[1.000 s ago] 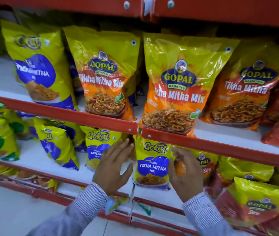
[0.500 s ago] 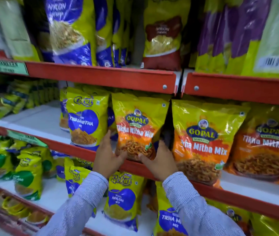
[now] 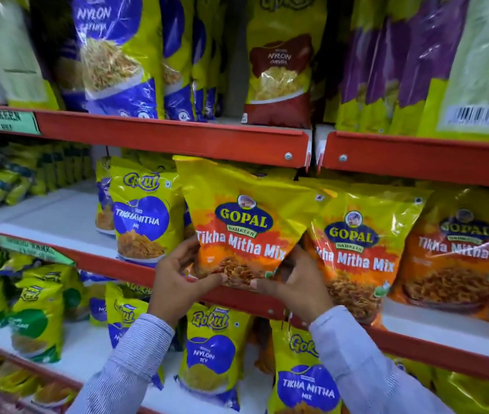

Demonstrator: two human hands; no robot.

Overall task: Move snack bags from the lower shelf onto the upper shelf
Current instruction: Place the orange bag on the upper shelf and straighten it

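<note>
Both hands, left hand [image 3: 177, 282] and right hand [image 3: 291, 283], clasped the lower corners of a Gopal Tikha Mitha Mix bag [image 3: 246, 228], tilted before the middle shelf [image 3: 237, 297]. Seating it appeared unfinished; Gokul bags [image 3: 210, 354] remained on the shelf below.

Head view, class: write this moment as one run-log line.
hands: left, right both gripping bottom of Gopal Tikha Mitha Mix bag | bag: tilted, at middle shelf | status: held
</note>
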